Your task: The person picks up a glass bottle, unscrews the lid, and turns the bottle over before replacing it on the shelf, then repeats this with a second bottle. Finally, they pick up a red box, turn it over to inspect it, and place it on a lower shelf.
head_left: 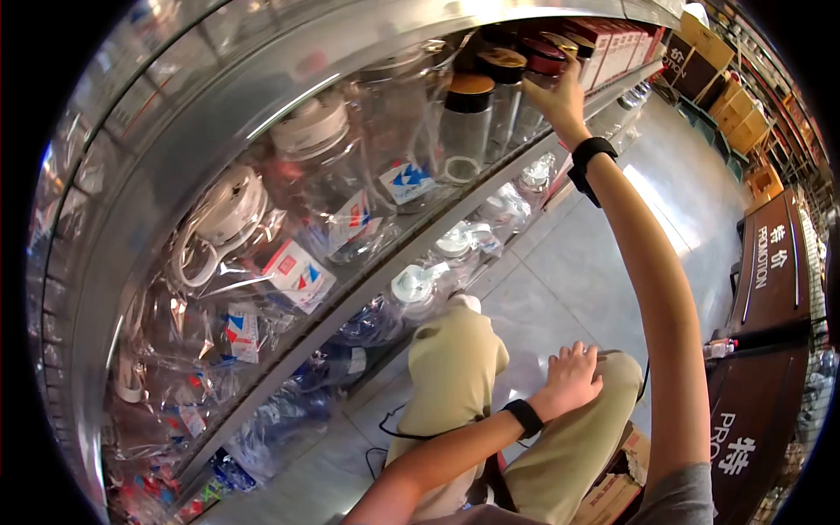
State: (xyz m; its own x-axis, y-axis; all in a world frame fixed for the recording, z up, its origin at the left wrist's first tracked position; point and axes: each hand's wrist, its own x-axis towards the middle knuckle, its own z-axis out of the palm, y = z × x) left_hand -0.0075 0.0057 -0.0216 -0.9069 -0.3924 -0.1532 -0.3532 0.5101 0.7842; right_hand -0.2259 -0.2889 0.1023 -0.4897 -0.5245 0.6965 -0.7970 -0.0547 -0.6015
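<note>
My right hand (558,98) reaches up to the upper shelf, thumb and fingers around a clear jar with a dark red lid (543,56). The jar stands in the row, its lower part partly hidden by the hand. To its left are a jar with a black and gold lid (501,65) and a clear jar with an orange-topped black lid (467,131). My left hand (573,378) rests on my knee, holding nothing, fingers loosely bent and apart.
Large clear plastic-wrapped jugs with white lids (232,206) fill the shelf's left part. Red and white boxes (612,52) stand right of my right hand. Wrapped bottles (416,284) line the lower shelf. Brown promotion panels (766,262) stand across the tiled floor (560,254).
</note>
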